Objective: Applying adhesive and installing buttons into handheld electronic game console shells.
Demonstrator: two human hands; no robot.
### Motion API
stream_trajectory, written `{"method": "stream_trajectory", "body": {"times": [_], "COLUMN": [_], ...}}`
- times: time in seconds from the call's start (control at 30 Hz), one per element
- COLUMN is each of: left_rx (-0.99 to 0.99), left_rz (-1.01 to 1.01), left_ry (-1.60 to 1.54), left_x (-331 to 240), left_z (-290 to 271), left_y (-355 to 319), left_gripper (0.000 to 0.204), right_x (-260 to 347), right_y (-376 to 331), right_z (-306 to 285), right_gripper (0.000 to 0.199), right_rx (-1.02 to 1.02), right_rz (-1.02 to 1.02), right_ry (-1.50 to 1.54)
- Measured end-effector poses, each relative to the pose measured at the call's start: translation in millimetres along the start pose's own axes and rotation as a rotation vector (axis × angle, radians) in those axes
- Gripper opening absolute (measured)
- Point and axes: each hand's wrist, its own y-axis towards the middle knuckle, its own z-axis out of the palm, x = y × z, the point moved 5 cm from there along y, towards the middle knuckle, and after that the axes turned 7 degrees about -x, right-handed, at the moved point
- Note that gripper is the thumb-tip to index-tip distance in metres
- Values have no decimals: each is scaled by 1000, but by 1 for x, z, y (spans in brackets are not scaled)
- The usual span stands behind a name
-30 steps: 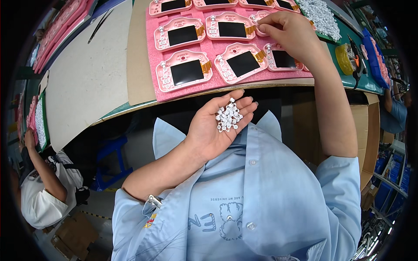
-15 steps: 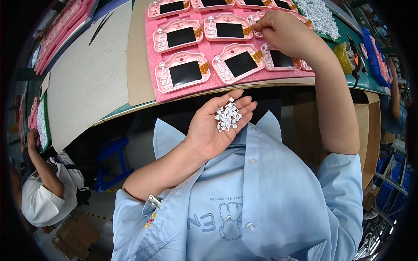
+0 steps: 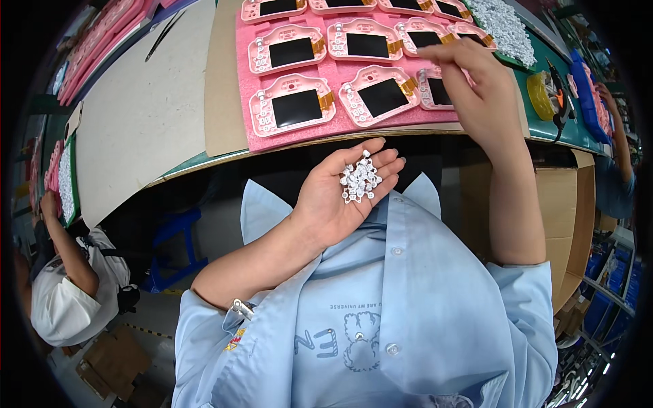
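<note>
My left hand [image 3: 333,197] lies palm up in front of my chest, cupped under a small heap of white plastic button pieces [image 3: 360,180]. Over the right part of the pink foam sheet [image 3: 235,68] hovers my right hand [image 3: 479,95], slightly blurred, fingers stretched out and apart, with nothing visible in it. It partly covers a pink handheld console shell [image 3: 427,87]. Rows of such shells rest on the foam, each with a black screen and an orange ribbon cable. Nearer ones include a left shell [image 3: 292,132] and a middle shell [image 3: 379,121]; white buttons sit in their left sides.
A green tray of white pieces [image 3: 503,30] stands at the far right. Beside it are a roll of yellow tape [image 3: 539,95], cutters [image 3: 563,102] and a blue bin [image 3: 586,95]. Tweezers [image 3: 163,35] lie on the left board. Co-workers [image 3: 75,292] sit at both sides.
My right hand has drawn back from a shell in the second row, moving right and nearer to me, and its fingers have spread. My left hand still holds the white pieces.
</note>
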Motion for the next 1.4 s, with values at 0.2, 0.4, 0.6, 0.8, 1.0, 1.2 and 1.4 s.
{"method": "stream_trajectory", "body": {"times": [0.2,0.4,0.6,0.8,1.0,1.2,1.4], "left_rx": [31,35,239,108,27,-41,-12], "left_rz": [8,-4,-152,-83,-16,13,-2], "left_ry": [-9,56,-9,-48,25,36,37], "left_x": [5,6,7,9,8,8,8], "left_z": [-2,5,2,-5,1,-1,0], "left_y": [5,1,-3,-1,-2,-2,-1], "left_gripper": [28,27,26,25,25,25,28], "right_x": [19,23,39,33,26,9,21], "right_y": [-67,-86,-87,-89,-87,-85,-83], "right_z": [21,40,48,51,47,40,35], "right_gripper": [28,30,32,25,17,15,16], "right_rx": [21,132,145,78,62,-49,-25], "right_rz": [0,46,-68,-43,95,55,61], "right_ry": [243,117,65,86,194,112,97]}}
